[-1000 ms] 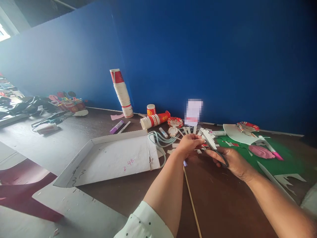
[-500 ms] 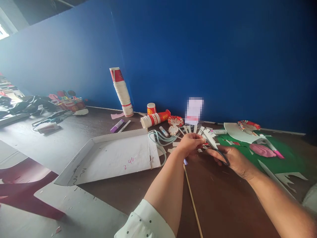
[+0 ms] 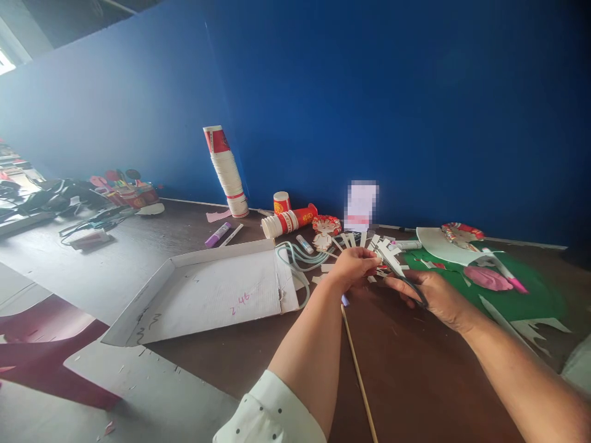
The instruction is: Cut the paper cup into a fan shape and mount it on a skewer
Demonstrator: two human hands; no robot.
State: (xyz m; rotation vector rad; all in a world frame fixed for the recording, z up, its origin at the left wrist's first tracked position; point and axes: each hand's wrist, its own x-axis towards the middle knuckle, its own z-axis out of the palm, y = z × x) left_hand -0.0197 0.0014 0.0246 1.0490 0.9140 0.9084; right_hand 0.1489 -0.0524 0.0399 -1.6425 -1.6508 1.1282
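My left hand [image 3: 355, 264] pinches a paper cup cut into strips [image 3: 364, 239], whose white strips fan out beyond my fingers. Its base is mostly hidden by that hand. Dark-handled scissors [image 3: 391, 263] are in my right hand [image 3: 431, 292], with the fingers closed about the handles. The blades point up and to the left, among the strips on the cup's right side. How far apart the blades are is hard to make out. Loose white paper bits [image 3: 327, 268] lie by my left hand. Below my hands a thin wooden stick [image 3: 356, 369] lies on the dark table.
A white cardboard box lid [image 3: 221, 283] lies left of my arm. Behind stand a tall stack of paper cups [image 3: 227, 175] and a toppled stack [image 3: 290, 220] against the blue partition [image 3: 323, 111]. At right, a green sheet [image 3: 443, 289] bears pink paper [image 3: 487, 278] and a marker [image 3: 518, 285].
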